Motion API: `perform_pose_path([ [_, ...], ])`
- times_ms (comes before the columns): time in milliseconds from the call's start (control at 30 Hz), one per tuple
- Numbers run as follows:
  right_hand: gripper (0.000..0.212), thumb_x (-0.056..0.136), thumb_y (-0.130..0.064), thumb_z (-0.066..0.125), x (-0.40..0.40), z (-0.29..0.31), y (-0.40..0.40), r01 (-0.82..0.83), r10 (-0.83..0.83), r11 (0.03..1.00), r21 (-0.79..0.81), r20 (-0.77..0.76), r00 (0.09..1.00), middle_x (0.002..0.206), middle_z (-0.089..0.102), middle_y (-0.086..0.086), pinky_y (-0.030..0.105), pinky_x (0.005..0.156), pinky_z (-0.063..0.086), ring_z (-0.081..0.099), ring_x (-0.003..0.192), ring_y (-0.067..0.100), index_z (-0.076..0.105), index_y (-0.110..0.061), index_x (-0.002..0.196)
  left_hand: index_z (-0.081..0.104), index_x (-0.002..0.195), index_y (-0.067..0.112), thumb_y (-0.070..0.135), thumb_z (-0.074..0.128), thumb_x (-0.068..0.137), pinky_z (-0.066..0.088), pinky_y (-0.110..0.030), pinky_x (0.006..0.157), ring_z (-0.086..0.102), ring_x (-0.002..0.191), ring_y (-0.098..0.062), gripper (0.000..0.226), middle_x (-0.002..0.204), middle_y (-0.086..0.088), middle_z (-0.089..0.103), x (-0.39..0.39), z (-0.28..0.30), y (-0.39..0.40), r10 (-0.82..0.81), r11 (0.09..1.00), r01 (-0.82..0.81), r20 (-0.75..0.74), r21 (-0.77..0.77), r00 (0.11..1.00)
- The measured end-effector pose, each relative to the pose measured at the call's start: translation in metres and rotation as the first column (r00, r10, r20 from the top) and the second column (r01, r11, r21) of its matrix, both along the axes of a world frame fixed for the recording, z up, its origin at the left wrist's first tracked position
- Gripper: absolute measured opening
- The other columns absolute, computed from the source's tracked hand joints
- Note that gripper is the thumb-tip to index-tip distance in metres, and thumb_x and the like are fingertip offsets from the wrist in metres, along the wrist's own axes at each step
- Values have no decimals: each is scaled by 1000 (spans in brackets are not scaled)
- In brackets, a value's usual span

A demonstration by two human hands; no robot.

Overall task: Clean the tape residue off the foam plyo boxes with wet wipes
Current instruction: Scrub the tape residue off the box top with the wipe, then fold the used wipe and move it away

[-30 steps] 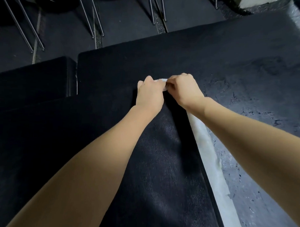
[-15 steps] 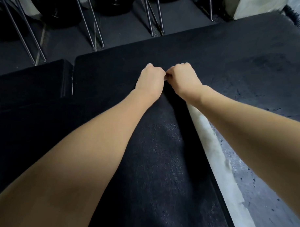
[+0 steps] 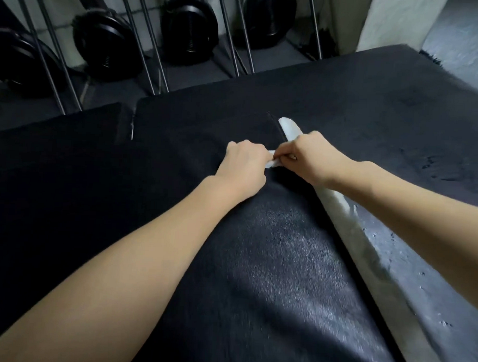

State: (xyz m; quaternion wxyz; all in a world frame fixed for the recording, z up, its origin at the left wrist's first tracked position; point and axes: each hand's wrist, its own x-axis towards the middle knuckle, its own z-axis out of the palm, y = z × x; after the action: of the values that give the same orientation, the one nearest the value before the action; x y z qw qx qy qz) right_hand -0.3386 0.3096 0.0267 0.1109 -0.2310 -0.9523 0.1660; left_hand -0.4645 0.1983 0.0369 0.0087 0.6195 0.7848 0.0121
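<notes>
Shifted nearer along the box edge since one second ago: both hands, now short of the strip's far end, with that end exposed beyond the right knuckles. Left hand curled, knuckles up, pinching a crumpled white wet wipe. Right hand curled likewise, fingertips pinching the same wipe from the opposite side (hands almost touching). Wipe held on the right-hand edge of the nearest foam plyo box, at the seam. Whitish tape residue strip running along that edge, passing under the right wrist and forearm. Second black box beyond and right of the hands, surface scuffed. Broad bare black surface left of the left forearm. Weight plates on a rack of thin bars well beyond both hands.
</notes>
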Motion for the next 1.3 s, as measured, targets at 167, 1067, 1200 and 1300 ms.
perform_pose_path([
  [167,19,95,-8,65,69,-4,-78,-95,93,995,-29,-58,994,82,67,-7,24,85,47,60,88,4,82,-16,91,68,107,28,0,45,79,42,-35,84,43,76,-22,45,66,7,39,59,-3,-84,-48,998,47,-30,-38,998],
  [1067,21,92,-7,68,433,36,-355,309,-575,736,-602,-315,755,92,79,-3,21,74,57,73,81,7,79,-20,105,77,106,35,7,51,87,50,-10,77,66,84,7,42,93,21,74,373,17,-290,-214,964,-13,807,265,550],
  [1200,36,85,-29,80,535,43,-389,401,-694,644,-652,-277,664,107,77,-2,29,87,57,73,97,17,72,-23,119,77,95,28,-5,54,87,55,-19,80,70,82,1,41,87,10,77,467,12,-290,-246,969,85,951,234,190],
  [1300,36,84,-24,75,594,33,-427,438,-784,550,-711,-260,563,108,77,3,27,89,56,72,97,18,69,-13,117,77,98,14,-9,56,86,56,-29,79,71,82,-13,34,88,-5,78,528,4,-298,-153,971,185,988,151,-5],
])
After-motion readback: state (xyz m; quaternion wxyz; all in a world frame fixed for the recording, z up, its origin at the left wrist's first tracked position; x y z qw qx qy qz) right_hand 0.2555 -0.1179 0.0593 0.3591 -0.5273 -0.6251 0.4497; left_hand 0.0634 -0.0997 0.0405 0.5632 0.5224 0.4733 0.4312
